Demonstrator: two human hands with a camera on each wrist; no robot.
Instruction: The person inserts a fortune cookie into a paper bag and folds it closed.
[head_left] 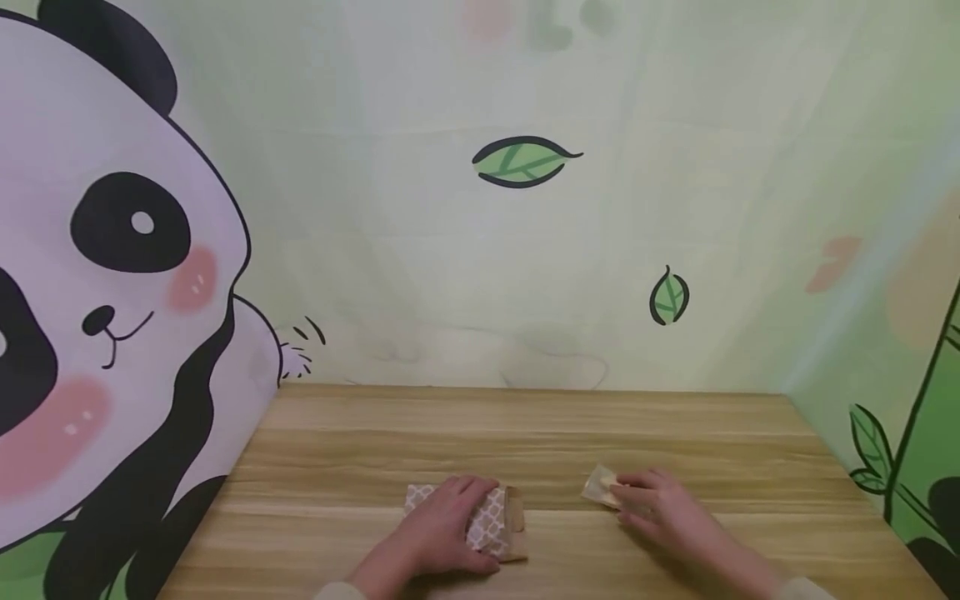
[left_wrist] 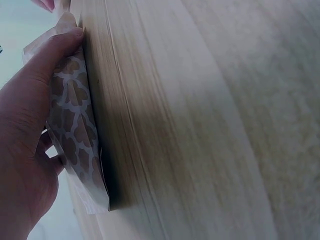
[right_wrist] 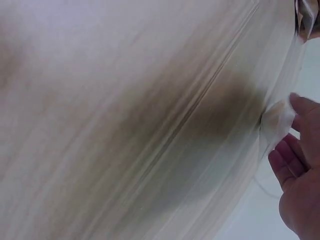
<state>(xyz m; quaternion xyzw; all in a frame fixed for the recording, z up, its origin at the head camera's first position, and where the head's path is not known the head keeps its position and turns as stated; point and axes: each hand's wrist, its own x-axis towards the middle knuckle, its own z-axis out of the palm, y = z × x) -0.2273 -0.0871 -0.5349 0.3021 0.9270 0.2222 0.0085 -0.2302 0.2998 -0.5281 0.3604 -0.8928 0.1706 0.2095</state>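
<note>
A flat paper bag (head_left: 491,521) with a white lattice pattern on brown lies on the table, its plain brown end (head_left: 517,542) toward the right. My left hand (head_left: 450,529) grips it from above; in the left wrist view the thumb lies along one side of the patterned paper bag (left_wrist: 72,112) and fingers show at the other. To the right, my right hand (head_left: 667,508) pinches a small translucent packet (head_left: 597,485) with something pale inside. In the right wrist view the packet (right_wrist: 275,125) is at the fingertips, close to the tabletop. Its contents are too blurred to name.
The wood-grain table (head_left: 360,433) runs back to a pale green backdrop (head_left: 390,250) with printed leaves. A large printed panda (head_left: 135,317) covers the left side, and a green plant print (head_left: 930,467) the right.
</note>
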